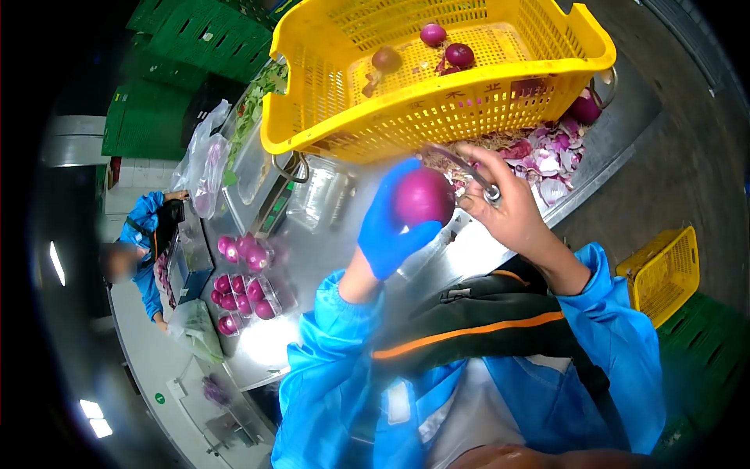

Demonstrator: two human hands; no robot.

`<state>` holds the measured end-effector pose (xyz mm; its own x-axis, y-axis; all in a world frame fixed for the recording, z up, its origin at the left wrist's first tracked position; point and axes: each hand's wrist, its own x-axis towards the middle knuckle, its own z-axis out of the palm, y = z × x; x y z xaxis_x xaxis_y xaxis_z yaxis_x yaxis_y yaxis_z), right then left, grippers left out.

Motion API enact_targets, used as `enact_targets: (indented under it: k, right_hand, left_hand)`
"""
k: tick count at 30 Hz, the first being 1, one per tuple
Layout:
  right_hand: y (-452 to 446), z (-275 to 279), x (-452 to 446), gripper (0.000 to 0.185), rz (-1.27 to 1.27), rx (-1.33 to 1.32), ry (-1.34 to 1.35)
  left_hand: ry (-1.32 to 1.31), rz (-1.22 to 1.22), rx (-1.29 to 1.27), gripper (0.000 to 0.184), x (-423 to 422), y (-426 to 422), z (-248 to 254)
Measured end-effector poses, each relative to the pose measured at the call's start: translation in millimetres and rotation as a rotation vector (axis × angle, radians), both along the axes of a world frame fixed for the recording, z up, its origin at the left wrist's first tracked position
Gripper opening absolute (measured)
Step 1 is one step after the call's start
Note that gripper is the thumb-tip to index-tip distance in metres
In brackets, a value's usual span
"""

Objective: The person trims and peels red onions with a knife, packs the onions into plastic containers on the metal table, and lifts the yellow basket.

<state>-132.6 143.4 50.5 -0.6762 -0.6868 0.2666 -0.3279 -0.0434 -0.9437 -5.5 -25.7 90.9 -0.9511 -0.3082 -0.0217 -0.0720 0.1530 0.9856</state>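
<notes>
My left hand [388, 227], in a blue glove, grips a peeled, shiny red onion [423, 196] over the metal table. Close by on the right, my bare right hand [506, 205] has its fingers closed around a small knife [467, 166]. The knife's thin curved blade points up and left above the onion, and part of its handle is hidden by my fingers. Directly beyond both hands stands a tilted yellow plastic crate [437, 98] with a few red onions [459, 55] inside. Onion skins [551, 160] lie heaped beside the crate, to the right of my hands.
Packs of peeled red onions [244, 295] sit on the metal table [316, 262] to the left. Clear plastic trays [316, 195] are stacked nearby. A co-worker in blue [144, 227] is at the far left. Green crates [148, 117] and another yellow crate [664, 273] stand around.
</notes>
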Motion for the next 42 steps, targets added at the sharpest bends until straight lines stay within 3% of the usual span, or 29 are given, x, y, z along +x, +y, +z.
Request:
enact_targets:
  k: [2,3,6,7,10,11,14,15,18,19,22,30,34,36,37,40,41,42]
  right_hand:
    - [-6,1,-1,0.057,0.057,0.025,-0.133]
    - [-11,-9,-7,0.060,0.149,-0.026,-0.064]
    - [-4,-18,-12,0.062,0.302,-0.053,-0.747]
    - [-7,-25,-6,0.060,0.295,-0.186,-0.852]
    - [-12,-41,14,0.062,0.296,-0.171,-0.868]
    - [-11,-42,19,0.056,0.256,-0.110,-0.833]
    - [-12,-56,16,0.049,0.107,0.003,-0.354]
    - [-3,-36,11,0.038,0.056,0.254,-0.140]
    - [6,-31,4,0.033,-0.017,0.259,0.556]
    - [5,-25,9,0.028,-0.016,0.298,0.643]
    - [4,-27,8,0.035,-0.021,0.304,0.691]
    - [-1,-34,-6,0.031,-0.038,0.251,0.698]
    - [4,-61,-14,0.028,-0.031,0.271,0.712]
    - [18,-94,-32,0.028,-0.209,0.312,0.768]
    - [23,-94,-31,0.031,-0.258,0.404,0.572]
    - [15,-67,-17,0.036,-0.246,0.317,0.543]
    - [10,-59,-14,0.039,-0.173,0.319,0.420]
    - [2,-58,-10,0.038,-0.182,0.196,0.436]
  left_hand:
    - [0.038,-0.068,-0.402,0.086,-1,-1,-6]
    - [0.031,-0.094,-0.554,0.093,-2,0,-3]
    - [0.075,0.069,-0.260,0.096,-6,6,-11]
    - [0.132,0.091,-0.134,0.089,-6,5,-25]
    - [0.046,0.020,0.417,0.081,-1,7,-66]
    - [0.042,0.009,0.519,0.074,2,8,-71]
    - [0.019,0.076,0.580,0.074,2,7,-66]
    - [-0.027,0.112,0.620,0.071,7,2,-69]
    - [-0.081,0.146,0.420,0.068,10,-3,-68]
    - [-0.078,0.131,0.412,0.067,14,-3,-67]
    - [-0.073,0.094,0.372,0.065,13,-1,-58]
    - [-0.137,0.043,0.252,0.064,13,-1,-52]
    - [-0.053,-0.039,0.325,0.068,17,-1,-55]
    - [0.051,-0.110,0.448,0.070,17,1,-45]
    - [0.029,-0.070,0.395,0.069,12,-4,-49]
    - [-0.038,0.010,0.227,0.069,9,-7,-56]
    - [-0.015,0.012,0.159,0.070,4,-2,-55]
    - [0.000,0.024,0.098,0.070,2,2,-55]
